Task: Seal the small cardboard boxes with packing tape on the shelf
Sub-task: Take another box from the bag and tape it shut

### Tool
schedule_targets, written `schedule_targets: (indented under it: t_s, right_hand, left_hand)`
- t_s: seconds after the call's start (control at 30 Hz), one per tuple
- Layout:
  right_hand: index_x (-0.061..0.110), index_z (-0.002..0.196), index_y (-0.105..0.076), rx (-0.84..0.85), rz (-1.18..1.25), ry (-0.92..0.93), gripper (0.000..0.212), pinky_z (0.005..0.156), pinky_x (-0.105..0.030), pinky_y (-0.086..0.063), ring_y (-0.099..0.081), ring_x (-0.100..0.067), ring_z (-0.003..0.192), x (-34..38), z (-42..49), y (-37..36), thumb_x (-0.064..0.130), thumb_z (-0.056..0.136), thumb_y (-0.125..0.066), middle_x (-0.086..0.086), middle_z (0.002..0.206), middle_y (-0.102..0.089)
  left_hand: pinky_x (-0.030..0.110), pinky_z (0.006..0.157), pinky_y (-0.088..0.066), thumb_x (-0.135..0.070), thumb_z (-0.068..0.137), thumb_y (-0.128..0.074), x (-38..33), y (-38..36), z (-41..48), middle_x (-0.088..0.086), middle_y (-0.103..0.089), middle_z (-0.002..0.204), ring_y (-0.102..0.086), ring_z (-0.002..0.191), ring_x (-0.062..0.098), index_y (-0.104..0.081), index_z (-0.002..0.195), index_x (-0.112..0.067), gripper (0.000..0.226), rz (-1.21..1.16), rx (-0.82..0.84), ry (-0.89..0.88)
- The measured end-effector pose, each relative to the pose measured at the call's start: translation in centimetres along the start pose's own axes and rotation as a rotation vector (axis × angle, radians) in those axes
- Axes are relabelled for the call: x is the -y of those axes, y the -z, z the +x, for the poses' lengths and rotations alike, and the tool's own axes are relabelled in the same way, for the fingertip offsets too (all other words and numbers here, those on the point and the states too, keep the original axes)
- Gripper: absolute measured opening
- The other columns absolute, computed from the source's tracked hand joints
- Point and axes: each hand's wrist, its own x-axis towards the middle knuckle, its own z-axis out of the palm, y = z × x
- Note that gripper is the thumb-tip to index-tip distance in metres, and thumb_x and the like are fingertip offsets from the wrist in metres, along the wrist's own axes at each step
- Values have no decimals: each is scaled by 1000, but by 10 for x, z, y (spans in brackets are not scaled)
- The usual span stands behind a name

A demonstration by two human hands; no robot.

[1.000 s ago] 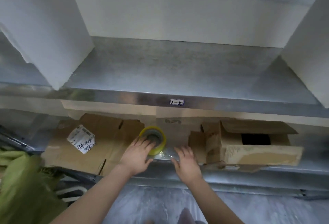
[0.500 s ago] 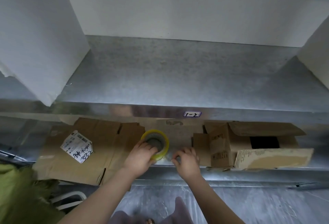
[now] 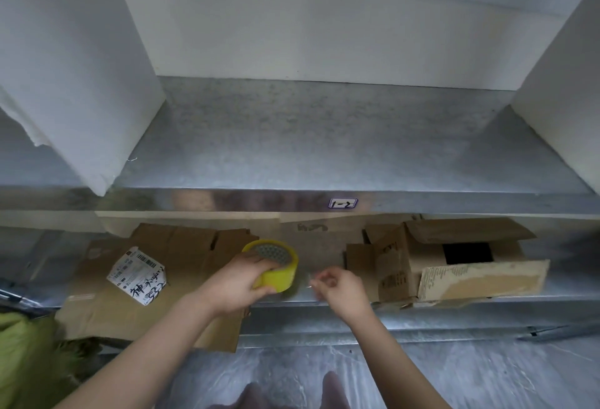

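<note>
My left hand (image 3: pixel 238 283) grips a yellow roll of packing tape (image 3: pixel 277 267) lifted just above the lower metal shelf (image 3: pixel 324 324). My right hand (image 3: pixel 337 288) sits just to the right of the roll, its fingers pinching the clear loose end of the tape. A small cardboard box (image 3: pixel 454 262) stands on the same shelf at the right, its top flaps open and a dark opening showing. A flattened cardboard box (image 3: pixel 146 278) with a white shipping label (image 3: pixel 138 275) lies at the left.
The upper metal shelf (image 3: pixel 324 142) carries a tag "1-2" (image 3: pixel 342 203) on its front edge, with white foam blocks (image 3: pixel 71 61) at left and right. A green fabric thing (image 3: pixel 26 360) lies at the lower left. The grey floor (image 3: pixel 454 376) shows below.
My left hand has closed round the tape roll and raised it off the shelf. My right hand went from flat on the shelf to pinching the tape end.
</note>
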Motion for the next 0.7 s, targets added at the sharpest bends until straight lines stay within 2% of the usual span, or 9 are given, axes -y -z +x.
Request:
schedule_targets:
  t_s: [0.03, 0.1, 0.17, 0.23, 0.37, 0.47, 0.5, 0.6, 0.7]
  right_hand:
    - [26, 79, -66, -12, 2, 13, 10, 64, -16, -47, -63, -6, 68, 3, -6, 4, 26, 84, -74, 7, 70, -67]
    - [25, 76, -69, -40, 1, 44, 9, 66, -19, -46, -62, -6, 69, 9, -18, 14, 29, 82, -75, 7, 69, -67]
    - [27, 76, -69, -85, -36, 84, 10, 67, -21, -45, -60, -4, 70, 16, -31, 24, 33, 82, -74, 9, 70, -66]
    - [32, 72, -65, -140, -79, 119, 14, 62, -19, -43, -55, 0, 64, 22, -44, 36, 36, 82, -73, 14, 65, -62]
    - [35, 69, -63, -221, -201, 150, 17, 60, -21, -46, -57, 1, 62, 32, -69, 67, 40, 82, -72, 16, 60, -60]
    - [31, 69, -68, -197, -101, 130, 15, 58, -24, -46, -58, -2, 59, 32, -79, 107, 37, 81, -75, 13, 58, -61]
    - [29, 69, -70, -171, -51, 137, 14, 58, -22, -43, -57, -2, 58, 31, -82, 121, 35, 81, -76, 12, 58, -62]
    - [24, 71, -73, -127, 28, 173, 11, 58, -16, -44, -59, -3, 59, 25, -90, 161, 28, 81, -77, 6, 62, -67]
    - [22, 75, -74, -129, 93, 211, 9, 65, -17, -47, -64, -11, 70, 7, -96, 199, 23, 83, -76, -1, 72, -71]
  left_hand:
    - [19, 106, -26, -45, 89, -61, -4, 5, -3, -4, -50, 142, -41, 132, 14, -51, 136, -27, 51, -17, -21, -6]
    - [15, 103, -23, -40, 87, -65, -12, 14, -7, -4, -53, 139, -43, 130, 14, -53, 134, -25, 51, -30, -73, -29]
    - [18, 102, -25, -44, 84, -67, -21, 21, -11, -6, -53, 134, -45, 125, 15, -51, 131, -25, 54, -36, -88, -43]
    - [23, 99, -29, -53, 79, -69, -32, 26, -16, -9, -50, 128, -43, 118, 12, -45, 129, -28, 61, -46, -60, -32]
    - [22, 88, -35, -42, 76, -75, -61, 38, -20, -9, -56, 115, -50, 108, 12, -50, 117, -28, 50, -91, -140, -69]
    - [6, 86, -34, -51, 73, -77, -91, 51, -20, -22, -55, 114, -47, 106, -10, -54, 116, -36, 51, -181, -197, -84]
    - [2, 84, -32, -52, 72, -78, -102, 55, -19, -25, -53, 112, -46, 106, -12, -55, 116, -37, 52, -205, -224, -82]
    - [-1, 82, -29, -44, 70, -82, -143, 63, -8, -19, -53, 109, -45, 99, -9, -60, 119, -31, 55, -209, -297, -103]
    - [-1, 81, -28, -43, 69, -83, -190, 64, 5, -14, -49, 109, -43, 98, -6, -61, 120, -29, 57, -197, -334, -111]
